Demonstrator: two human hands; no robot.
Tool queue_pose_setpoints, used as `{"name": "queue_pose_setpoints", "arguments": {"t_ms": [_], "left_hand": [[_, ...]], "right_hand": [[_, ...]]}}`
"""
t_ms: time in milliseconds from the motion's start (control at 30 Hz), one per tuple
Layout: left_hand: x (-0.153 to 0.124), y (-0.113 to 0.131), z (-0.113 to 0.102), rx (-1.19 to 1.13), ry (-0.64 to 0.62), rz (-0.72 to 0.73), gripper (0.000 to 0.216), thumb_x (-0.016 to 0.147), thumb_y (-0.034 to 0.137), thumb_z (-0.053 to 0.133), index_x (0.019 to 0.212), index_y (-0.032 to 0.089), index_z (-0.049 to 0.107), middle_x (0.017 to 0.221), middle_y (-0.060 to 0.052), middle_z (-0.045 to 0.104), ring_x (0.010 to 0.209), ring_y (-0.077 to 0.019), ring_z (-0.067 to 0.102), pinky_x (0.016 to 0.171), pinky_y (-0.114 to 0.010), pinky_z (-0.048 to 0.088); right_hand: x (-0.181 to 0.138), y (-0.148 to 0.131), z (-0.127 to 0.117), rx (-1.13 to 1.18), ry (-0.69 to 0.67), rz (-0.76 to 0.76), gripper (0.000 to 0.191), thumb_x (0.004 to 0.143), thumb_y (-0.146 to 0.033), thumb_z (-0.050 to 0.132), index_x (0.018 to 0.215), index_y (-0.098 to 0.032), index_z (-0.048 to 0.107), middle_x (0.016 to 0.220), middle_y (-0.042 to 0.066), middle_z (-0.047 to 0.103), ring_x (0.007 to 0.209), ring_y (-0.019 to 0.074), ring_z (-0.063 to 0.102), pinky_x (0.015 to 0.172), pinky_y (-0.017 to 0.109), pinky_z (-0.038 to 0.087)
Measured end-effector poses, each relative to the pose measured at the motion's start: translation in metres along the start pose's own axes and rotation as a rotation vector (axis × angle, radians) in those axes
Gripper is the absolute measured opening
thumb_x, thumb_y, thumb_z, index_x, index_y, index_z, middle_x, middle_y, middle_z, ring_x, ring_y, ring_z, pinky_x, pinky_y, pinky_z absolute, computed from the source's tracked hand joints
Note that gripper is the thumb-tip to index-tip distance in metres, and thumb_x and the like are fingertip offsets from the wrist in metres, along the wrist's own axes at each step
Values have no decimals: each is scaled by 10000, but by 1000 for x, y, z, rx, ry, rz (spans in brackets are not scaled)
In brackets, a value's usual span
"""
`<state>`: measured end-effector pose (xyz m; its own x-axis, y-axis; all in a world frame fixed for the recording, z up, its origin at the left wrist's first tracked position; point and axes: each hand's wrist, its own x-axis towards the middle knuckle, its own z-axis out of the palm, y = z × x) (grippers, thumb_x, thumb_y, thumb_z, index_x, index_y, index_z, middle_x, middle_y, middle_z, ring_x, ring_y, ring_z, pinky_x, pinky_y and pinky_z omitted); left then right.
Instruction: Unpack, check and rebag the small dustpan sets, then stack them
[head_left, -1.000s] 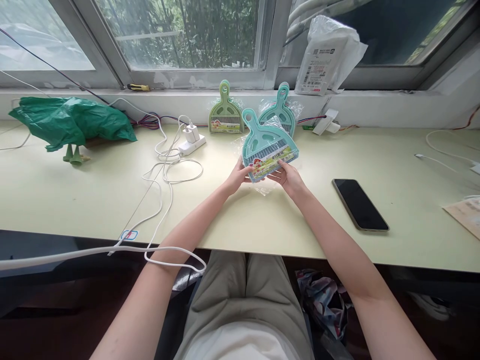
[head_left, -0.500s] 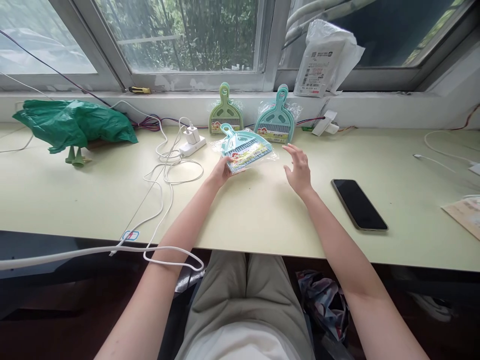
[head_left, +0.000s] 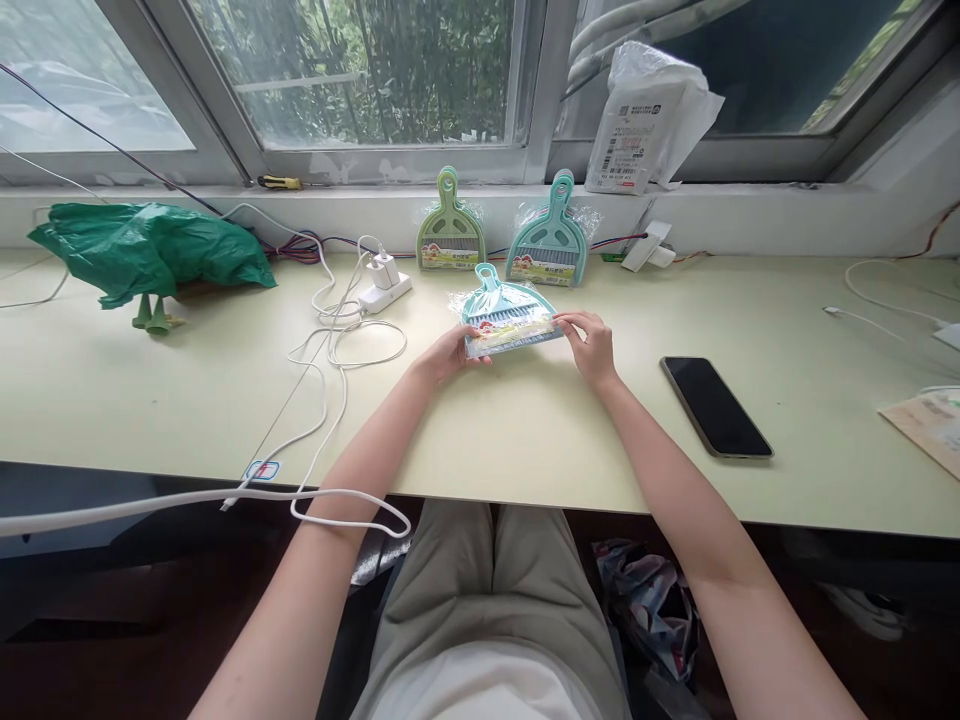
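A light-blue dustpan and brush set (head_left: pixel 514 312) in clear plastic wrap is held over the table, its handle pointing away from me. My left hand (head_left: pixel 450 352) grips its near left corner, thumb on top and fingers beneath. At the right corner, my right hand (head_left: pixel 590 345) pinches the edge of the pack between thumb and fingers. Behind it, a green dustpan set (head_left: pixel 450 228) leans upright against the ledge below the window. To the right of that leans another blue dustpan set (head_left: pixel 551 238), also wrapped.
On the right lies a black phone (head_left: pixel 716 408). White cables (head_left: pixel 341 345) and a charger on a power strip (head_left: pixel 385 285) lie to the left, near a green plastic bag (head_left: pixel 154 250). A white cable loop (head_left: pixel 352 495) crosses my left forearm. A white package (head_left: pixel 637 130) stands on the sill.
My right hand has moved left and closed on the pack's right edge. The dustpan set has turned straighter and shifted slightly right and nearer to me, still in my left hand.
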<state>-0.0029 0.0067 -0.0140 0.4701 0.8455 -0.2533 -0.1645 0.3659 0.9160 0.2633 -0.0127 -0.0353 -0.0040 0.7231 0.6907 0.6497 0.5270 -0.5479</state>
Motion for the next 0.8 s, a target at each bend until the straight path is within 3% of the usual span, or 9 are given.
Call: {"name": "queue_pose_setpoints", "arguments": {"t_ms": [133, 367, 567, 667, 800], "left_hand": [[-3, 1, 3, 81, -89, 7, 365, 761, 192, 541, 1117, 112, 551, 952, -102, 716, 600, -139, 677, 465, -192, 518], [-1, -4, 7, 116, -135, 33, 501, 741, 210, 568, 1230, 151, 476, 1022, -110, 711, 584, -152, 681, 423, -205, 473], [2, -8, 3, 148, -167, 66, 520, 734, 246, 591, 1235, 189, 463, 1049, -101, 707, 602, -167, 691, 461, -244, 480], [2, -8, 1, 166, -177, 66, 565, 732, 233, 598, 1270, 202, 428, 1061, -97, 705, 597, -165, 690, 457, -241, 475], [1, -6, 3, 191, -151, 54, 574, 765, 265, 589, 1311, 198, 423, 1042, -97, 714, 561, -151, 671, 443, -235, 453]], "right_hand": [[-2, 2, 4, -39, 58, 60, 228, 916, -375, 538, 807, -231, 677, 888, 57, 704, 926, 248, 623, 869, 412, 482], [-1, 0, 5, -29, 168, 104, 159, 862, -362, 599, 821, -216, 644, 945, 77, 585, 923, 228, 596, 846, 395, 523], [-2, 0, 8, -11, 122, 205, 121, 866, -338, 563, 836, -221, 576, 957, 78, 595, 839, 207, 595, 796, 394, 540], [-4, 1, 11, 77, 69, 286, 162, 861, -335, 561, 984, -229, 567, 1000, 73, 638, 777, 184, 618, 753, 371, 549], [-6, 7, 14, 304, -24, 429, 396, 822, -316, 599, 1204, -237, 533, 992, 59, 688, 811, 189, 665, 766, 374, 575]]}}
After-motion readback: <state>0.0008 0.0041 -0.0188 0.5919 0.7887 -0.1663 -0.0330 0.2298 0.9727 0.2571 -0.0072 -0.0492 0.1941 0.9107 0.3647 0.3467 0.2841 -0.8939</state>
